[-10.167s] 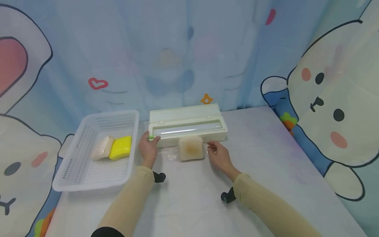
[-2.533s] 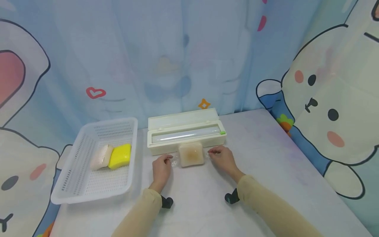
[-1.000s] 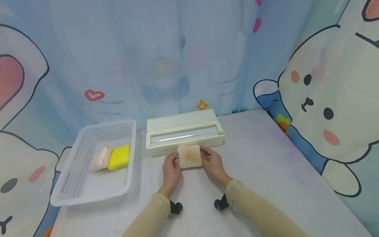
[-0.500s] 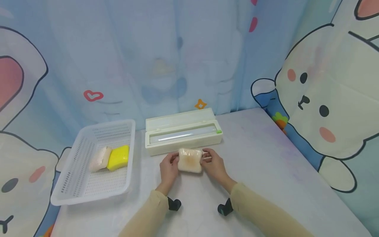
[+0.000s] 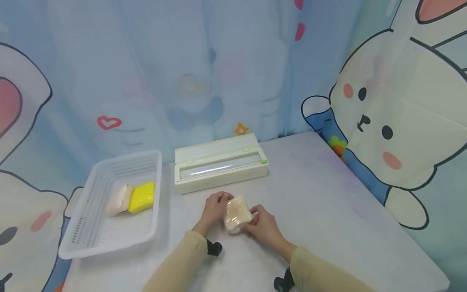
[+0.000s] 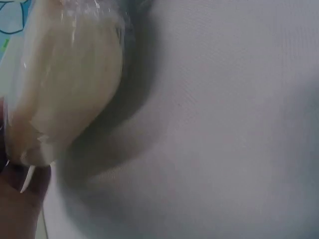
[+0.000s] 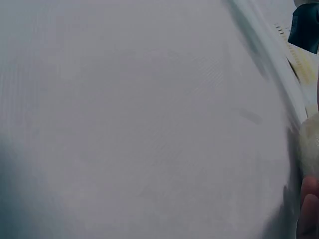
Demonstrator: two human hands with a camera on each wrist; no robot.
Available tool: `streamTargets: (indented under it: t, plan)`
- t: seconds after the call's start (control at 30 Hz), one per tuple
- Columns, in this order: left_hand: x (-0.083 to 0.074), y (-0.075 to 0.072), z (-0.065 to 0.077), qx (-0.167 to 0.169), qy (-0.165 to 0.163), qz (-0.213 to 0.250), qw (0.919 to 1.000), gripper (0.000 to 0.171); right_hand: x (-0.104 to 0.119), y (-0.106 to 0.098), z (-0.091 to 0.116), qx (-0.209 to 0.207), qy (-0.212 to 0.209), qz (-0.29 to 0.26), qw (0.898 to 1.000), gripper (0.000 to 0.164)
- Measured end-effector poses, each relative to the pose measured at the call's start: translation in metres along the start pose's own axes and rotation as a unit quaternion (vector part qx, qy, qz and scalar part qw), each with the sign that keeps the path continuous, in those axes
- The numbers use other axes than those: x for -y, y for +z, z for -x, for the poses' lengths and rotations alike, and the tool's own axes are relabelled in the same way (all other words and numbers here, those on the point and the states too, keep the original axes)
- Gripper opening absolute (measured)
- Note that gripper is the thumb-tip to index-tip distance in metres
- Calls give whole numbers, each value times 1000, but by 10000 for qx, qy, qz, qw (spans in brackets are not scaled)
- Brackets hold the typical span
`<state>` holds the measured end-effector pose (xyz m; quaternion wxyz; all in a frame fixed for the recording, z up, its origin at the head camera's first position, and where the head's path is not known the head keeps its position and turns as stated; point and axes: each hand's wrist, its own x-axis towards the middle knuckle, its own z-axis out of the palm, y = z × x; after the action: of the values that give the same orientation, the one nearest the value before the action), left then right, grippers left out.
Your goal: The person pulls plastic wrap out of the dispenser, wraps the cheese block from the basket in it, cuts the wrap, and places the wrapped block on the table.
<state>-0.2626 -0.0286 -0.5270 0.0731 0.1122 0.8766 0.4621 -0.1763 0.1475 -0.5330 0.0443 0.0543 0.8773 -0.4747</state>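
A square slice of bread (image 5: 236, 215) in clear plastic film is held between both hands above the table, turned at an angle. My left hand (image 5: 213, 210) grips its upper left edge with curled fingers. On the lower right, my right hand (image 5: 266, 228) pinches it, the thumb in front. Close up in the left wrist view, shiny creased film covers the bread (image 6: 75, 74), and fingers (image 6: 22, 199) hold its end. Only a sliver of the bread (image 7: 310, 149) and some fingertips (image 7: 310, 209) show at the right wrist view's edge.
Behind the hands stands a white cling film box (image 5: 220, 178), lid raised, with a film roll (image 5: 219, 166) inside and a green slider (image 5: 264, 161) at its right end. To the left, a white plastic basket (image 5: 109, 243) holds a pale pack (image 5: 120, 199) and a yellow pack (image 5: 142, 197).
Earlier the bread lay against the film box while the hands worked at the film beside it. Both hands have since gripped the bread, brought it nearer and turned it. The green slider went from left to right.
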Motion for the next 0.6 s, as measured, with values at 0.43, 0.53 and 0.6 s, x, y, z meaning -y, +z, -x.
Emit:
streamTargets:
  t: [0.43,0.53,0.6]
  plan:
    - [4,-1,13,1656,1164,-1677,9648,116,-7,-2,-2,-18,-265,697,9972,63]
    - [5,1,14,1544,1142,-1691,9667,107,-5,-2,-3,51,-151,299,9994,78]
    - [5,3,14,1489,1193,-1709,9666,102,-4,0,-5,147,-104,-67,9998,89]
